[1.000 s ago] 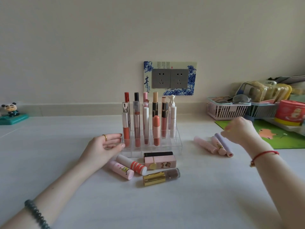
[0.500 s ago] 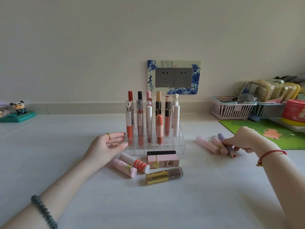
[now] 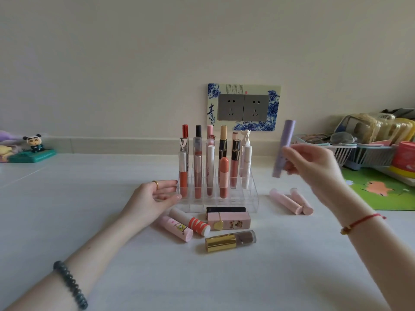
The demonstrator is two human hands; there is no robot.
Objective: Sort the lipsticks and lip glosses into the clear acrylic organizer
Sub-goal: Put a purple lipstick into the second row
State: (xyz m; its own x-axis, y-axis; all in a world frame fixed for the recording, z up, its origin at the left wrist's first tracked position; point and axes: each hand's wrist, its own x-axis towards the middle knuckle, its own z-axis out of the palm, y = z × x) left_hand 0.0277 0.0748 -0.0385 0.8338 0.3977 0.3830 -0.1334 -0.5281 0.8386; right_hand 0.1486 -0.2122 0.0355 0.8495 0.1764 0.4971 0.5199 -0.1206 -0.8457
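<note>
A clear acrylic organizer [image 3: 249,202] stands mid-table with several lip glosses upright in its back rows. My left hand [image 3: 152,199] rests against its left side, fingers apart, holding nothing. My right hand [image 3: 314,169] is raised to the right of the organizer and grips a purple tube [image 3: 283,149], held nearly upright in the air. Two pink tubes [image 3: 289,202] lie on the table below that hand. In front of the organizer lie a pink cartoon tube [image 3: 177,228], a white tube with orange stripes [image 3: 190,222], a black lipstick [image 3: 225,209], a pink box-shaped lipstick [image 3: 229,220] and a gold-capped gloss [image 3: 230,240].
White and blue plastic baskets [image 3: 350,153] with glasses and pouches stand at the back right, beside a red tin [image 3: 405,157] and a green mat [image 3: 386,191]. A panda figure on a teal base [image 3: 33,149] sits at the far left. A wall socket [image 3: 243,107] is behind the organizer.
My right hand went down to the tubes on the right, took the purple one and lifted it upright. My left hand stayed at the organizer's left side.
</note>
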